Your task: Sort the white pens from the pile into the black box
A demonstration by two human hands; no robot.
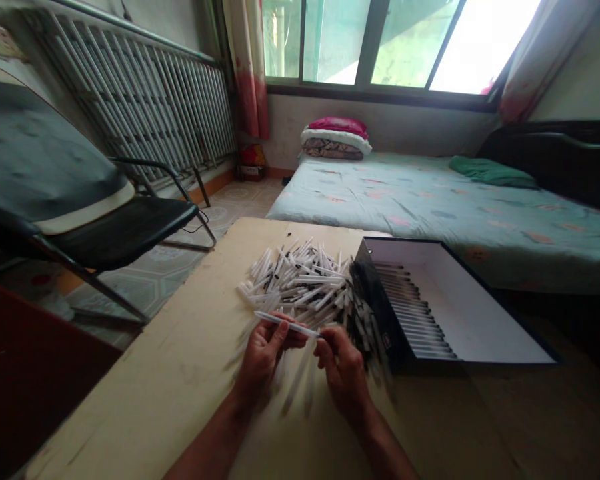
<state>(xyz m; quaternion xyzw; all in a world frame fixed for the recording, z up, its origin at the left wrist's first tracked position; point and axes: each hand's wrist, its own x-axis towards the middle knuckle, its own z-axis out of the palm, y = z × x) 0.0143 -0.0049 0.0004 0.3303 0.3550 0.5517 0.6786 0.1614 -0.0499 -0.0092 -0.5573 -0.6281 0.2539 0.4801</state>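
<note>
A white ballpoint pen [286, 324] sits pinched in the left hand's [265, 357] grip above the counter [130, 400], the right hand's [343, 373] grip too blurred to tell, with a loose heap of pens [300, 283] left beside the rows of pens [410, 307] lying in the open black box [380, 313].

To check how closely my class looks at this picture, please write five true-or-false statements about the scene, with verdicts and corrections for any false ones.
1. The left hand holds a single white pen. True.
2. An open box stands to the right of the loose pile of white pens. True.
3. The open box is empty. False: rows of pens lie inside it.
4. The loose pile of white pens lies on the bed. False: it lies on a cream tabletop, and the bed is beyond the table.
5. A radiator stands along the wall to the left of the window. True.
</note>
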